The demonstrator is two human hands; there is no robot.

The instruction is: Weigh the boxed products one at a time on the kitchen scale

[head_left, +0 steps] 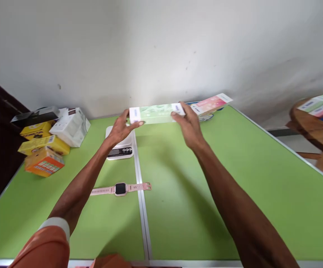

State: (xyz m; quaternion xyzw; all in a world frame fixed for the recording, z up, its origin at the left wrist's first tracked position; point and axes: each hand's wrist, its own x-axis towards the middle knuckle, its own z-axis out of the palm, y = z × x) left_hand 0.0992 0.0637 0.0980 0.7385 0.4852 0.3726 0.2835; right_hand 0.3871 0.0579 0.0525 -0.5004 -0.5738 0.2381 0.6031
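We held a long green and white box (157, 114) up over the far part of the green table (234, 160), close to the wall (161, 52), and its long side ran from left to right, almost flat, with one white end pointing left and the other pointing right. Our left hand (121, 129) was curled partly closed around the left end, and our right hand (191, 126) pinched the right end with its thumb on the front. We saw a white scale (121, 152) near our left hand and a pink box (212, 103) just beside our right hand.
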